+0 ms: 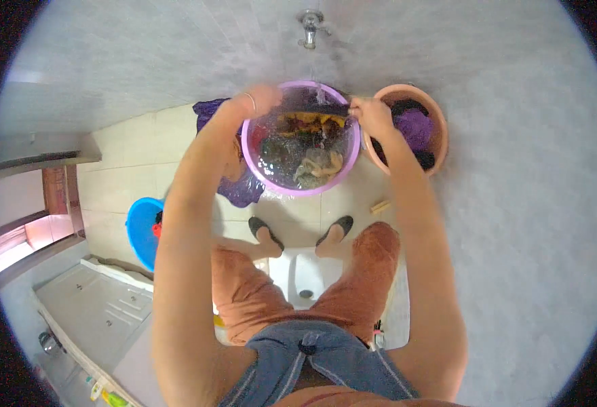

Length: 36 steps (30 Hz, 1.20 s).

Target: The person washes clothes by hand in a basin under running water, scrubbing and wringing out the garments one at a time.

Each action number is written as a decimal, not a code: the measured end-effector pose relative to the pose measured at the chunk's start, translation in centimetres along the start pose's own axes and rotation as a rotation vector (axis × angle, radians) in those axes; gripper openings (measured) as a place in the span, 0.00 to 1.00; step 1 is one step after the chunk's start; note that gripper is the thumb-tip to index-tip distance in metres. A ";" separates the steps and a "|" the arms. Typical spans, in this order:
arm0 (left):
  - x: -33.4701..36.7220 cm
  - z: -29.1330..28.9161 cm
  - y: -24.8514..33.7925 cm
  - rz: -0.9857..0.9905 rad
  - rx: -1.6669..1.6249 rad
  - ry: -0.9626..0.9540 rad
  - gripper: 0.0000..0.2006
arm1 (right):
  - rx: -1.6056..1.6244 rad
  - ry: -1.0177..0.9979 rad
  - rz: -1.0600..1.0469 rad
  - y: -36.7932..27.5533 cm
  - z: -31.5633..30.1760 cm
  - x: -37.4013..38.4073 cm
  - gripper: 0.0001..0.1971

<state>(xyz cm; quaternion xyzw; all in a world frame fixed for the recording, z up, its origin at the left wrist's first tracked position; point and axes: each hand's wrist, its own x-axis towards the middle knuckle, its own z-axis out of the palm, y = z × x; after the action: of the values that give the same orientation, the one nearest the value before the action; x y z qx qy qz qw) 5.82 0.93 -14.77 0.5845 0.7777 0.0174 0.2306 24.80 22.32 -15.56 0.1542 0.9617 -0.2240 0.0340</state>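
Note:
A purple-rimmed tub (249, 159) full of water and wet clothes stands on the floor in front of me. Over its far part a dark wet garment (312, 107) with a yellow patterned area is stretched between my two hands. My left hand (264, 100), smeared by motion, is closed on its left end at the far left rim. At the right rim, my right hand (372, 115) has its fingers closed round the other end. A pale cloth (319, 169) lies in the near part of the tub, amid splashing water.
A metal tap (310, 28) juts from the wall beyond the tub. To the right stands an orange tub (441, 129) with purple and black clothes. Purple cloth (243, 190) lies on the floor at left, near a blue basin (136, 227). A squat toilet (305, 264) is below me.

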 end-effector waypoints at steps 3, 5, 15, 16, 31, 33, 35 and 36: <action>-4.5 -7.4 2.2 0.086 -0.036 0.191 0.07 | 0.025 0.004 -0.035 -4.0 -8.1 -1.0 0.08; -7.8 -12.6 4.8 0.025 -0.023 0.206 0.06 | 0.039 0.028 -0.051 -6.5 -12.8 -1.8 0.09; -17.9 -31.8 10.3 0.185 0.139 0.538 0.07 | 0.160 0.231 -0.270 -16.7 -33.2 -5.7 0.10; -18.4 -33.1 10.6 0.203 0.176 0.610 0.07 | 0.167 0.284 -0.332 -17.1 -34.6 -6.1 0.11; -21.5 -44.7 16.7 0.145 0.249 0.682 0.10 | -0.120 0.550 -0.179 -25.8 -45.4 -10.5 0.10; -21.6 -43.3 16.2 0.161 0.194 0.834 0.10 | -0.127 0.523 -0.163 -25.5 -43.9 -10.7 0.10; -20.8 -43.5 15.5 0.082 0.223 0.582 0.10 | -0.140 0.504 -0.144 -24.2 -43.3 -10.1 0.09; -20.8 -43.1 15.9 0.160 0.274 0.595 0.10 | -0.094 0.482 -0.200 -23.2 -43.7 -9.3 0.10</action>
<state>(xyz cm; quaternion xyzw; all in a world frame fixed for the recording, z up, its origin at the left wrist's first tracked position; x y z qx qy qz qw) 8.13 -2.63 35.47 0.6387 0.7576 0.1005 -0.0891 26.56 19.22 34.67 0.1053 0.9619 -0.1380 -0.2112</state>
